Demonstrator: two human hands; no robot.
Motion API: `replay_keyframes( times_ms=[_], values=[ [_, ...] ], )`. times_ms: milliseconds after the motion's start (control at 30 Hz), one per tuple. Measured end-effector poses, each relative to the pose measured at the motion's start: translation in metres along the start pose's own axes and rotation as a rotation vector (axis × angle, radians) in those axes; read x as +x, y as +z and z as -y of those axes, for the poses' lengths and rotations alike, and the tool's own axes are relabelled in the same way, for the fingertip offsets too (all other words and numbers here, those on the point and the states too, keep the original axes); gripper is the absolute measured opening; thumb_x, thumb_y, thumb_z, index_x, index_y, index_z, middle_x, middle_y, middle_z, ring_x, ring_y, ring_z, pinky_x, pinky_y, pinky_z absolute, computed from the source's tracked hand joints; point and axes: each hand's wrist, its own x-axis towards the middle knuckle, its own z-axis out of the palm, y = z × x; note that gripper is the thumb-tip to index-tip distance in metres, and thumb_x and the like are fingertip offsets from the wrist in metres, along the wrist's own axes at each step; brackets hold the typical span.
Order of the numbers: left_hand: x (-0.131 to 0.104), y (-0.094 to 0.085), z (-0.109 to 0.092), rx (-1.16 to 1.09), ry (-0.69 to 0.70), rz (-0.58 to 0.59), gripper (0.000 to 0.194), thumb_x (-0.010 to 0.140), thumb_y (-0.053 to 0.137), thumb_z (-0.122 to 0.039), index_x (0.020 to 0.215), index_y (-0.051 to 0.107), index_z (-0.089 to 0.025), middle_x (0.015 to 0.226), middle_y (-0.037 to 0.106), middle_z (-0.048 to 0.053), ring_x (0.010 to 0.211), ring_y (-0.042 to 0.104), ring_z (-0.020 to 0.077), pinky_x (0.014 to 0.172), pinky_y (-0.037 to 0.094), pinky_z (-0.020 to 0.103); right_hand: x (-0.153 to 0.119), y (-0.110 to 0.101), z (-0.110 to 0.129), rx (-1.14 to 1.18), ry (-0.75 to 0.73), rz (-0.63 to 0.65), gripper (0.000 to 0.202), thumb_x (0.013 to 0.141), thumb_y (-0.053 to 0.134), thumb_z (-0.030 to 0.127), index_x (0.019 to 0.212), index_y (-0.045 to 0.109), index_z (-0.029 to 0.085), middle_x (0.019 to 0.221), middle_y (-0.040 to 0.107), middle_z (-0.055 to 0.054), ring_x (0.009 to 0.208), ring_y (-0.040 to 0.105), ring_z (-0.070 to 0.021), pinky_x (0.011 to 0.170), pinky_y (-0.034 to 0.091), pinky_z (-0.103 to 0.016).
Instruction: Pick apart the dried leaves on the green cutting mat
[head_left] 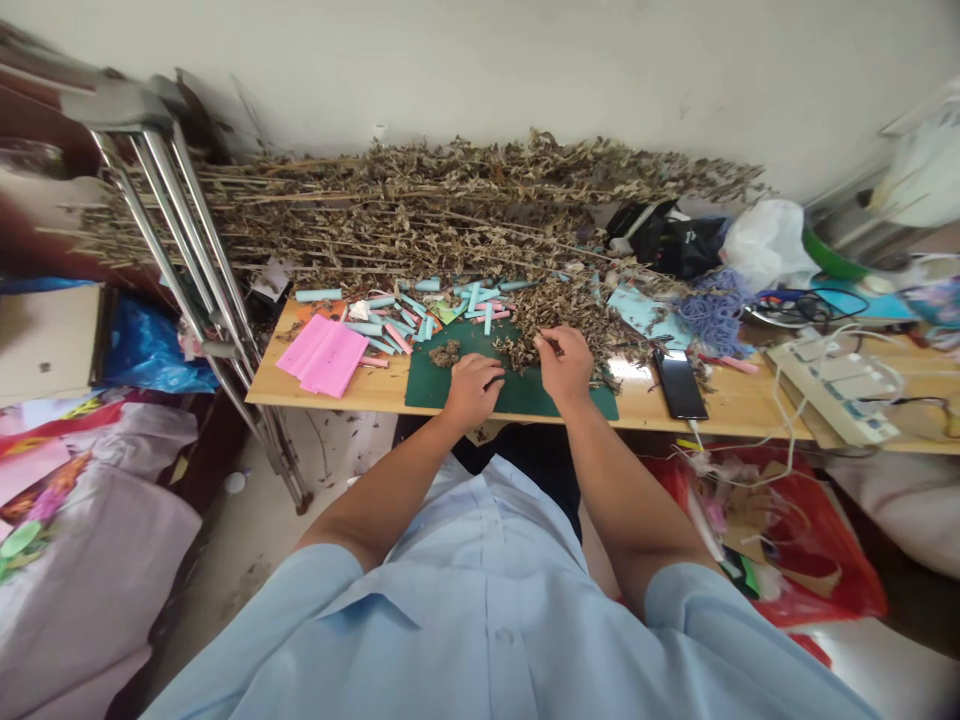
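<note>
My left hand [474, 388] is over the front of a green cutting mat [427, 384], its fingers curled; what they hold, if anything, is hidden. Just beyond it lies a small clump of crumbled dried leaves [444, 353]. My right hand [565, 365] has its thumb and fingertips pinched at the edge of a loose heap of dried leaves [559, 310]; a bit of dried leaf seems to be between them. Behind the mat are many rolled tubes of blue and pink paper [401, 318]. Pink paper sheets [321, 355] lie to the left.
Long bundles of dried stalks [390, 210] fill the back of the wooden table [757, 405]. A phone [680, 384] with a cable, purple string [712, 312] and a power strip [832, 385] are at right. Metal crutches [196, 240] lean at left. A red bag [840, 560] stands below.
</note>
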Motion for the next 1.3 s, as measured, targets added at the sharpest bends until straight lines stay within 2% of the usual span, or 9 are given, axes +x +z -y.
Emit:
replay_keyframes(
  times_ms=[167, 367, 467, 567, 700, 800, 933, 1033, 1300],
  values=[
    [0.000, -0.003, 0.004, -0.210, -0.065, -0.091, 0.020, 0.089, 0.062, -0.025, 0.105, 0.072, -0.022, 0.110, 0.070, 0.008, 0.109, 0.060, 0.0225, 0.103, 0.044, 0.044, -0.014, 0.001, 0.016, 0.106, 0.000, 0.078, 0.017, 0.092, 0.059, 0.033, 0.099, 0.070, 0.023, 0.098, 0.069, -0.007, 0.090, 0.064, -0.0208, 0.084, 0.054, -0.037],
    [0.000, -0.002, 0.009, -0.571, -0.360, -0.067, 0.040, 0.087, 0.063, -0.028, 0.127, 0.061, -0.018, 0.102, 0.070, 0.007, 0.075, 0.065, 0.0129, 0.072, 0.054, 0.027, -0.044, 0.021, 0.022, 0.245, 0.005, 0.199, 0.014, 0.090, 0.062, 0.029, 0.099, 0.072, 0.024, 0.097, 0.070, -0.005, 0.091, 0.066, -0.0197, 0.085, 0.055, -0.037],
    [0.002, -0.004, 0.009, -0.567, -0.411, -0.046, 0.027, 0.086, 0.063, -0.030, 0.108, 0.070, -0.016, 0.088, 0.071, 0.005, 0.067, 0.063, 0.0115, 0.061, 0.051, 0.023, -0.051, 0.029, 0.022, 0.280, 0.008, 0.238, 0.016, 0.090, 0.061, 0.028, 0.101, 0.073, 0.026, 0.098, 0.070, -0.005, 0.092, 0.066, -0.0196, 0.087, 0.055, -0.038],
    [0.004, -0.007, 0.008, -0.516, -0.435, -0.035, 0.017, 0.085, 0.064, -0.028, 0.094, 0.072, -0.016, 0.081, 0.070, 0.004, 0.067, 0.062, 0.0123, 0.061, 0.051, 0.024, -0.054, 0.031, 0.022, 0.303, 0.011, 0.268, 0.020, 0.092, 0.059, 0.028, 0.104, 0.074, 0.027, 0.102, 0.070, -0.005, 0.094, 0.066, -0.0195, 0.089, 0.055, -0.038],
    [0.002, -0.007, 0.008, -0.452, -0.354, -0.031, 0.016, 0.084, 0.064, -0.028, 0.093, 0.072, -0.017, 0.095, 0.070, 0.006, 0.078, 0.065, 0.0135, 0.073, 0.054, 0.027, -0.055, 0.029, 0.022, 0.300, 0.006, 0.314, 0.024, 0.093, 0.054, 0.026, 0.108, 0.073, 0.027, 0.105, 0.070, -0.005, 0.097, 0.065, -0.0196, 0.091, 0.055, -0.039],
    [0.000, -0.006, 0.008, -0.445, -0.344, -0.039, 0.016, 0.082, 0.067, -0.027, 0.094, 0.072, -0.017, 0.092, 0.070, 0.006, 0.082, 0.065, 0.0148, 0.078, 0.054, 0.028, -0.056, 0.029, 0.020, 0.277, -0.012, 0.338, 0.027, 0.095, 0.051, 0.025, 0.111, 0.072, 0.027, 0.107, 0.069, -0.006, 0.100, 0.065, -0.0198, 0.093, 0.054, -0.040],
    [0.000, -0.005, 0.006, -0.503, -0.442, -0.045, 0.014, 0.082, 0.064, -0.024, 0.092, 0.071, -0.016, 0.080, 0.070, 0.004, 0.071, 0.065, 0.0138, 0.066, 0.054, 0.026, -0.057, 0.029, 0.020, 0.262, -0.044, 0.369, 0.028, 0.096, 0.049, 0.027, 0.113, 0.071, 0.027, 0.107, 0.069, -0.007, 0.100, 0.065, -0.0193, 0.092, 0.055, -0.039],
    [0.002, -0.004, 0.005, -0.551, -0.495, -0.030, 0.014, 0.083, 0.063, -0.023, 0.091, 0.070, -0.015, 0.072, 0.069, 0.002, 0.064, 0.064, 0.0126, 0.058, 0.052, 0.023, -0.057, 0.029, 0.021, 0.260, -0.003, 0.315, 0.023, 0.095, 0.052, 0.029, 0.104, 0.073, 0.026, 0.104, 0.069, -0.006, 0.098, 0.066, -0.0190, 0.091, 0.055, -0.038],
    [0.000, 0.001, 0.007, -0.623, -0.525, -0.003, 0.011, 0.081, 0.063, -0.022, 0.089, 0.068, -0.016, 0.073, 0.068, 0.001, 0.065, 0.065, 0.0117, 0.060, 0.054, 0.023, -0.057, 0.028, 0.022, 0.284, 0.047, 0.292, 0.014, 0.090, 0.057, 0.024, 0.091, 0.071, 0.023, 0.096, 0.071, -0.005, 0.090, 0.067, -0.0185, 0.085, 0.055, -0.036]
  ],
)
